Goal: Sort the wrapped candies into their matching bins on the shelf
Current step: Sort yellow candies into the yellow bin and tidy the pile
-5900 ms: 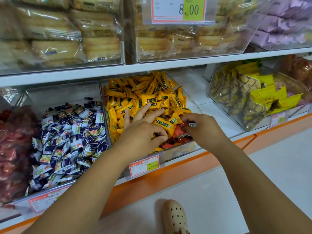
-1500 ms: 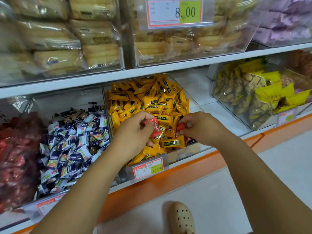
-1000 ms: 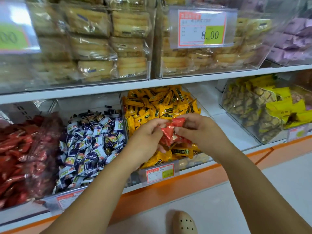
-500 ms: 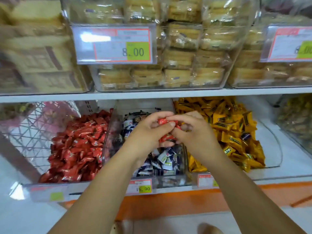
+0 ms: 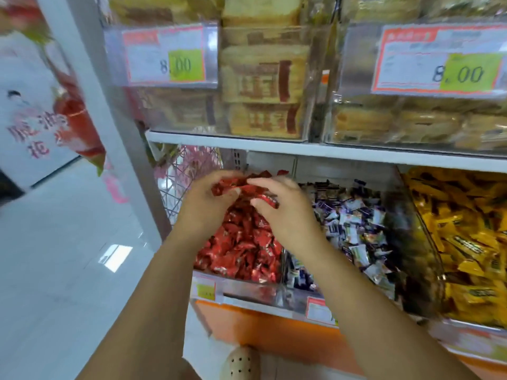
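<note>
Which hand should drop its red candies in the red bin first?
Probably the left hand: it holds red candies squarely over the red bin, while the right hand sits nearer the blue-white candies.

Orange-edged lower shelf (image 5: 263,329) carried three clear bins side by side: red-candy bin (image 5: 247,291) left, blue-white-candy bin (image 5: 300,287) middle, yellow-candy bin (image 5: 431,270) right. Upper shelf (image 5: 343,153) bore cake bins (image 5: 315,78).

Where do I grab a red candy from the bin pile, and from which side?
Pinch a top candy by its flat wrapper edge, from above and in front: the candies lie loose, the bin walls them in, and the shelf overhangs the back.
</note>
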### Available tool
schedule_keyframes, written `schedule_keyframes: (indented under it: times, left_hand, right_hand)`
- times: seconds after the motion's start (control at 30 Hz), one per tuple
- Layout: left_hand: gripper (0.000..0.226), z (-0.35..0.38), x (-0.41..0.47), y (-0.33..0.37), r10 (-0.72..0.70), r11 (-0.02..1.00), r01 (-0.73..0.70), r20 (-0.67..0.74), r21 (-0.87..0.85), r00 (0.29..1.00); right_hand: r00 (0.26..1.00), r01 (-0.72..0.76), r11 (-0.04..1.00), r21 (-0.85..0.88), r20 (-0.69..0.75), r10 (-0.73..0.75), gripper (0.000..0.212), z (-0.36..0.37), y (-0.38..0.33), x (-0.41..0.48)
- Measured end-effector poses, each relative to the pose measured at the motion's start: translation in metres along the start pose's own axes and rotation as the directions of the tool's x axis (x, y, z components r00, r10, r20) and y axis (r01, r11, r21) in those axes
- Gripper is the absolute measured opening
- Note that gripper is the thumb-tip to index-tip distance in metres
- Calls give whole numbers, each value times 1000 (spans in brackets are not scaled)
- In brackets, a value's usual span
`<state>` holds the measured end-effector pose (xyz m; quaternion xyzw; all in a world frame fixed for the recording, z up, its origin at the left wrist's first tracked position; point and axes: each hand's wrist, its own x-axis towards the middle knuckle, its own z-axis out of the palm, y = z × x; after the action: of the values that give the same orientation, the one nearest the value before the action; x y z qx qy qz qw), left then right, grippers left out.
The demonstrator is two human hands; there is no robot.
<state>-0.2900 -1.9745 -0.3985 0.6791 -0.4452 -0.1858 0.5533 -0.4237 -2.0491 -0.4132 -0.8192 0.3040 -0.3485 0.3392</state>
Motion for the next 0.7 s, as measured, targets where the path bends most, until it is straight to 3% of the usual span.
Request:
schedule_keyframes:
  times: [0.13, 0.27, 0.4, 0.53, 0.7]
  left_hand:
    - [26, -5, 4, -14, -47, 995, 42, 57, 88, 997]
    - [26, -4, -1, -1, -71, 976, 57, 59, 208, 996]
    - [27, 21, -19, 23, 10, 945, -54, 137, 323, 991]
    - [26, 71, -41, 57, 125, 927, -197, 233, 319, 964]
    - [31, 166, -83, 84, 264, 892, -404, 495, 201, 828]
  right_hand:
    - [998, -20, 997, 76, 61, 16, 33, -3, 5, 0]
    - [996, -86, 990, 111, 15, 85, 29, -38, 19, -22]
    - [982, -167, 986, 9, -89, 167, 28, -98, 25, -49]
    - [954, -210, 974, -82, -233, 186, 30, -170, 36, -85]
    - [836, -414, 898, -148, -452, 311, 34, -259, 72, -141]
